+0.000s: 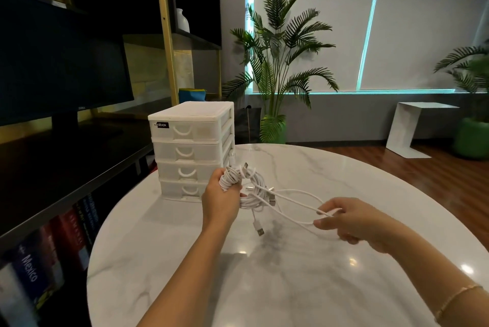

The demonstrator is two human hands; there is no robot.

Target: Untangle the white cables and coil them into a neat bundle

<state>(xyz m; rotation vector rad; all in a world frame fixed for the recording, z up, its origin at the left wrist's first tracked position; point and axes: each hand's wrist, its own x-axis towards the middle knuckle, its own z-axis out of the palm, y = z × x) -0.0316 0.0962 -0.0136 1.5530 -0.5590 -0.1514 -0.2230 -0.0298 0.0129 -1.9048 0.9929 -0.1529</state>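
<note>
Cables: the white cables (pixel 251 194) are a messy wad of loops in the middle of the frame, held up over the marble tabletop (pixel 291 287), with a few plug ends sticking out and one USB plug dangling below. Left hand (pixel 219 197) has its fingers curled round the thick bunch. Right hand (pixel 352 221), lower right of the bundle, pinches one long loop pulled sideways. White drawer box (pixel 191 149) sits just behind.

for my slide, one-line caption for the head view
Left hand grips bunched white cables; right hand pinches a loop over the marble table.
</note>
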